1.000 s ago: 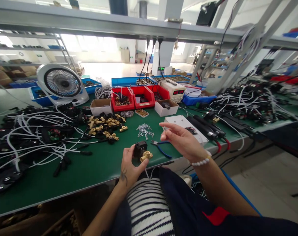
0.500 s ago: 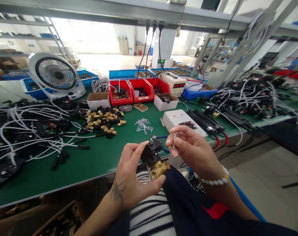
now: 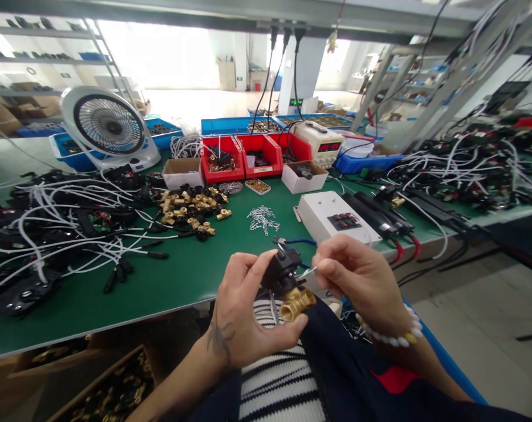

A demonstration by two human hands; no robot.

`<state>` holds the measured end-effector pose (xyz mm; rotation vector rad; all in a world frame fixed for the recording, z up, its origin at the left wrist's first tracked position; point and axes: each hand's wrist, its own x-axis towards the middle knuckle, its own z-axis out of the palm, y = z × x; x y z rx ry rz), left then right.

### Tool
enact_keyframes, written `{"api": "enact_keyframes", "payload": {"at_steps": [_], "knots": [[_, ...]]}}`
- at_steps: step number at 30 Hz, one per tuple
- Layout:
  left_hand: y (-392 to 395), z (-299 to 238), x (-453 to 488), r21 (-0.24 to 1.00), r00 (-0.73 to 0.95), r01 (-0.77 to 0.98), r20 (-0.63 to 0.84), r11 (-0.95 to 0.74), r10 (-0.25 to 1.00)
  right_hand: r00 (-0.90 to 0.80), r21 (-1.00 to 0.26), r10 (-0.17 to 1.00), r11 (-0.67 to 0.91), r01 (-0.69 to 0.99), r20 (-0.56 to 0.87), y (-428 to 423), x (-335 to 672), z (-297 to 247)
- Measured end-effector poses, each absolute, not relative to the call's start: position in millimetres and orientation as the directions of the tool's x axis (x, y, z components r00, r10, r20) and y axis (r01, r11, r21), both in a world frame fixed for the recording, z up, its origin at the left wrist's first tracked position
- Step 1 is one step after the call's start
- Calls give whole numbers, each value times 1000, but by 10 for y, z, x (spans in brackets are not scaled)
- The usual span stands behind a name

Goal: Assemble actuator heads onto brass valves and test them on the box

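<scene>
My left hand (image 3: 246, 310) is closed around a brass valve (image 3: 297, 303) with a black plastic housing (image 3: 282, 271) on top. The valve is tilted, its threaded opening facing me. A narrow grey metal strip (image 3: 274, 309) shows beside it, partly hidden by the hand. In a pinch, my right hand (image 3: 358, 272) holds a thin silver cotter pin (image 3: 309, 272). The pin points left, with its tip at the joint between housing and brass; whether it has entered a hole cannot be made out. Behind them, a pile of similar silver pins (image 3: 263, 219) lies on the green bench (image 3: 204, 275).
Brass fittings (image 3: 191, 208) lie heaped left of the pins, beside black parts with white cables (image 3: 94, 225). Red bins (image 3: 222, 167), a power supply (image 3: 319, 143) and a fan (image 3: 110, 129) stand behind. A white box (image 3: 336, 217) and blue-handled pliers (image 3: 299, 241) are near the right hand.
My right hand has brought the pin, upright before, level and against the side of the valve assembly. My left hand keeps its grip. The whole view has shifted slightly.
</scene>
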<state>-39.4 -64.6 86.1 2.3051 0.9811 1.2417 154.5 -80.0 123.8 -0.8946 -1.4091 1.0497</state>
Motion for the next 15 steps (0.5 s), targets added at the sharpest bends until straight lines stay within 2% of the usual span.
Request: {"api": "enact_keyframes", "payload": {"at_steps": [6,10,15], "knots": [[-650,845,-385,584,385,407,588,-703,711,-153,-904,920,386,186,361,-841,1514,1291],[-640,822,-387,600,380,415,570,-685,729,-207,-749,874,483,453,439,-837,1521,1329],[-639,797,-399,578,380,434,578,-691,722,-302,-611,829,554,566,471,-833,1502,1388]]}}
